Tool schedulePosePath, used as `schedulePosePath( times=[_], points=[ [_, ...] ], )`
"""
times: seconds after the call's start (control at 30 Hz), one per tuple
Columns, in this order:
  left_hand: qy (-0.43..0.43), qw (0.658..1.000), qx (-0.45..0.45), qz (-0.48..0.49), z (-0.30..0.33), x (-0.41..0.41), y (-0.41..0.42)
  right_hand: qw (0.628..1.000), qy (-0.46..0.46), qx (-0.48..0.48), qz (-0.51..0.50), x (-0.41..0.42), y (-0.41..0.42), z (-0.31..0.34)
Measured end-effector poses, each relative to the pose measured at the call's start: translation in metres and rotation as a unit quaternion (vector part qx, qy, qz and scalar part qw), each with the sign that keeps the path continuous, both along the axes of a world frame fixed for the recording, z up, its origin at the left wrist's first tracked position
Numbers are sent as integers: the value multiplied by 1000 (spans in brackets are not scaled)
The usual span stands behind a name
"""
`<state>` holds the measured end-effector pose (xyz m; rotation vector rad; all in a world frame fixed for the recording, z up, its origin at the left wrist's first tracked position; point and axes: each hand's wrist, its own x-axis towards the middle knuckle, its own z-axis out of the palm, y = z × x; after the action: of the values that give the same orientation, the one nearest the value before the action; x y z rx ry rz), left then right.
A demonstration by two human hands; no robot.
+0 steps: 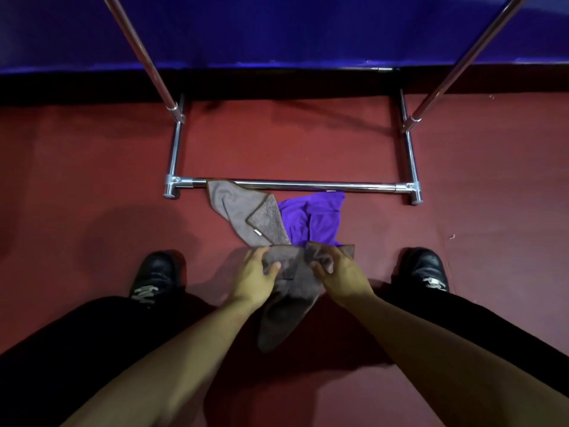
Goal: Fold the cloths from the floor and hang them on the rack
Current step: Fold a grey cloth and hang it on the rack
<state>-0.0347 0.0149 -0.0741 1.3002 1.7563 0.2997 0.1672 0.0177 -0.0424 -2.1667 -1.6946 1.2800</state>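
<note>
**Both hands held a brown cloth above the floor, 2 more cloths lay by the rack**

The person crouched or bent over a red floor, black shoes planted wide apart on either side. The left hand gripped the upper left part of a dark brown cloth, thumb curled over the front of the fabric and fingers wrapped behind its top edge. The right hand grasped the same cloth at its upper right, fingers bunched into the fabric there. Between the 2 hands the top edge was stretched roughly level, and the rest of the cloth hung down in a narrowing tail toward the person, between the forearms.

Just beyond the hands, 2 other cloths lay on the floor. A grey cloth lay crumpled with 1 corner turned over to show a rougher face, its far edge touching or slipping under the rack's low front bar. A purple cloth lay rumpled directly to its right, touching it, its far edge also at the bar.

The chrome rack stood ahead, its base a low frame of tubes on short feet, with 2 slanted uprights rising out of the top of the view. Behind it ran a black skirting and a blue wall.
</note>
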Motion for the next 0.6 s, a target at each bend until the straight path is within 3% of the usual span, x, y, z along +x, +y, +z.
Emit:
schedulePosePath(
  times=[0.27, 0.43, 0.6],
  points=[
    [35, 999, 10, -19, -36, 9, 11, 990, 18, -27, -139, 2, 3, -49],
    [51, 997, -55, -22, -36, 16, 3, 981, 35, -30, -190, -3, -8, -54],
    [-35, 994, -106, -19, -33, 26, -7, 962, 65, -75, -256, -2, -18, -55]
  ],
)
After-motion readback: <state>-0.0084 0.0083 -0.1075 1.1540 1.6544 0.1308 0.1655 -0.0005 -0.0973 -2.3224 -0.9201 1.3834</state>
